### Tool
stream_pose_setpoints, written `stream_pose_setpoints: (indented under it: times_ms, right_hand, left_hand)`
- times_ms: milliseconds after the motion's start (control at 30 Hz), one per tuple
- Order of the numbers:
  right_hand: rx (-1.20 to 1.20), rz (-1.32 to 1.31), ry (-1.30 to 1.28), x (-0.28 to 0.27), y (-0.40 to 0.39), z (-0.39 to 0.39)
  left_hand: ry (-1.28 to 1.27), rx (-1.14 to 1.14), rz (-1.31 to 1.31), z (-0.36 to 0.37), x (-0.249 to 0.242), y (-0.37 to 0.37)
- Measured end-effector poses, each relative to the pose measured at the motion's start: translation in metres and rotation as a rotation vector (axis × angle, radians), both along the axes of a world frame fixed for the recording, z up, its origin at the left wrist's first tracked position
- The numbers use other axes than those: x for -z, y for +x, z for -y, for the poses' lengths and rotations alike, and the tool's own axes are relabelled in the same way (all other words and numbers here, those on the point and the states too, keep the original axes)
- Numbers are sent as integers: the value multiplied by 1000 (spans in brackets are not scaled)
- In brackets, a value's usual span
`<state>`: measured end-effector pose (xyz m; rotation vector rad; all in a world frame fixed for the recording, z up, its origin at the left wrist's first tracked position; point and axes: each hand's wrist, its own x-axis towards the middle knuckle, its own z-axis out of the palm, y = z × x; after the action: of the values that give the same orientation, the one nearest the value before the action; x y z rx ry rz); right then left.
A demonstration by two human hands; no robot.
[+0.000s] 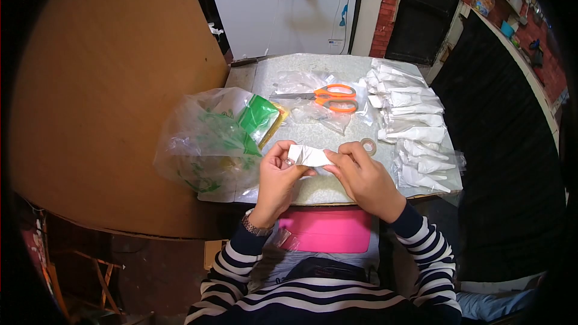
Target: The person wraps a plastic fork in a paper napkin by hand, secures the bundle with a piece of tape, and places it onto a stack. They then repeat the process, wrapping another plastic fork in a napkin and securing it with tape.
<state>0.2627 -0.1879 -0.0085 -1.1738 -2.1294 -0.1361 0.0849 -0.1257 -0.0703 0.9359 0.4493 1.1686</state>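
Between my two hands, above the table's front edge, is a small folded white paper packet [308, 156]. My left hand [279, 174] pinches its left end with thumb and fingers. My right hand [365, 176] grips the right end, where the paper looks narrowed. Just beyond my right hand lies a roll of tape [368, 146]. Scissors with orange handles [336, 97] rest on clear plastic further back. To the left of my left hand sits a clear plastic bag with green print [198, 138], and a green and yellow packet [260, 117] shows in it.
Several white wrapped packets [412, 114] lie in a column along the table's right side. A pink container [325, 230] is at my lap, below the table edge. A tall brown board [120, 96] stands at left, a white freezer [283, 12] behind, a black curtain [500, 156] at right.
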Motion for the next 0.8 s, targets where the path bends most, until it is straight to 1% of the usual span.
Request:
stream_pose_setpoints:
  times_ms: [67, 167, 267, 367, 467, 567, 667, 767, 800]
  right_hand:
    - [1, 1, 20, 1, -1, 0]
    - [-12, -6, 46, 4, -3, 1]
    - [-10, -12, 46, 5, -5, 2]
    - [5, -40, 22, 6, -4, 3]
    - [5, -108, 8, 4, -5, 4]
    - [-24, -224, -3, 3, -4, 1]
    - [-54, -313, -34, 3, -2, -1]
    - [-56, -342, -77, 2, -2, 0]
    - [-64, -351, -92, 2, -1, 0]
  left_hand:
    - [-95, 0, 95, 3, 1, 3]
    - [-287, 33, 167, 4, 1, 6]
    - [-368, 84, 372, 6, 1, 6]
    - [-358, 69, 341, 9, -6, 6]
    - [-276, 122, 414, 12, -13, 5]
    - [-287, 133, 491, 17, -24, 9]
    - [28, 22, 206, 15, -18, 10]
    - [48, -32, 236, 13, -13, 12]
    - [58, -46, 201, 14, -14, 13]
